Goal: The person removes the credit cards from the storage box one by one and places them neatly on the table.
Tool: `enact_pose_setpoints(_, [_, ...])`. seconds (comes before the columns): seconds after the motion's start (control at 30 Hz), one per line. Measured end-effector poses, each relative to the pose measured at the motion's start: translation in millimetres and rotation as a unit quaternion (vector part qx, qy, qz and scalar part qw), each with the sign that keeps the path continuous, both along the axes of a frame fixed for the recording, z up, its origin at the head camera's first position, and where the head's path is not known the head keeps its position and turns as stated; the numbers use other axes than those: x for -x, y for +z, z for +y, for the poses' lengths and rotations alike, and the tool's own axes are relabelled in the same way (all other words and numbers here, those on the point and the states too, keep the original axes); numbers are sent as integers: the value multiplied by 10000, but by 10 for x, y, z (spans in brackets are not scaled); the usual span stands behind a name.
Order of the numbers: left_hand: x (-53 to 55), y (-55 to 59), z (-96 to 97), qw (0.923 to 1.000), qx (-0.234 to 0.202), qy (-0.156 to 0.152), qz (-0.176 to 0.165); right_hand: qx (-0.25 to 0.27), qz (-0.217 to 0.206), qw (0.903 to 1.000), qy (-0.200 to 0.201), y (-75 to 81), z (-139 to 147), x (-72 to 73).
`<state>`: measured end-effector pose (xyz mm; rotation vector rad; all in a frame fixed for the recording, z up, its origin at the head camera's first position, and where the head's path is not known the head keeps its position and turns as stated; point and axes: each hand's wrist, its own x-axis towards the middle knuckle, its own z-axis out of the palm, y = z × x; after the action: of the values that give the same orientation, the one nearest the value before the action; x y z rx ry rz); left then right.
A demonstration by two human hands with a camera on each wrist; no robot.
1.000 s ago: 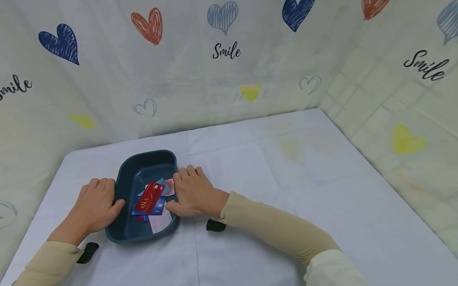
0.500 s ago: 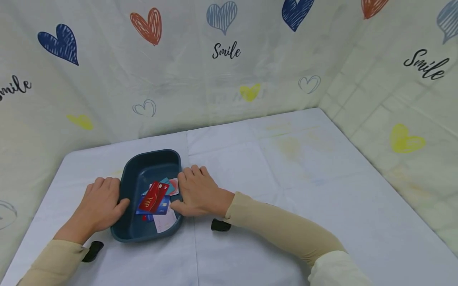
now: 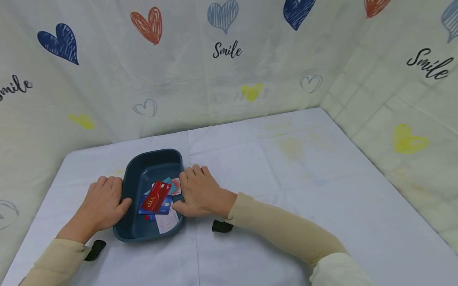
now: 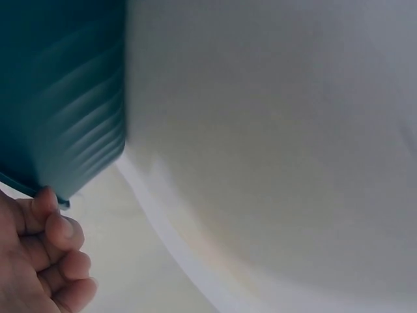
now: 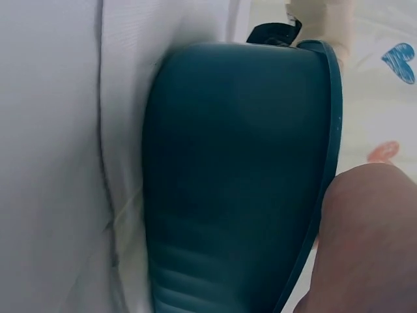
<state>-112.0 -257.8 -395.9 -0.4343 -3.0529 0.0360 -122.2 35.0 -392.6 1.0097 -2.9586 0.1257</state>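
A dark teal plastic basin (image 3: 134, 228) sits at the left of the white table. My left hand (image 3: 103, 204) grips its left rim, thumb over the inner side; in the left wrist view curled fingers (image 4: 60, 229) meet the rim from outside. On the opposite side my right hand (image 3: 202, 192) holds the right rim, its thumb reaching inside. Loose cards overlap in the basin: a red VIP card (image 3: 156, 196) on top, a blue card (image 3: 166, 207) under it, a whitish card (image 3: 167, 223) near the front right corner. The right wrist view shows the basin's outer wall (image 5: 234, 150).
The white-covered table (image 3: 272, 222) stretches far to the right, with faint yellowish stains toward the back. Behind and to the right hangs a pale cloth backdrop (image 3: 186, 79) with hearts and "Smile" lettering. A black wrist piece (image 3: 222, 226) shows under the right sleeve.
The basin with its cards has shifted a little to the right, both hands moving along with it. Their hold on the rims looks the same, and the movement is smaller in the latest half second.
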Motion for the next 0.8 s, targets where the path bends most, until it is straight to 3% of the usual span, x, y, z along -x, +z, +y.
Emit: enact_pose_setpoints(0.8, [7, 10, 83, 10000, -65, -41, 31, 159, 321, 9994, -17, 11, 68, -47])
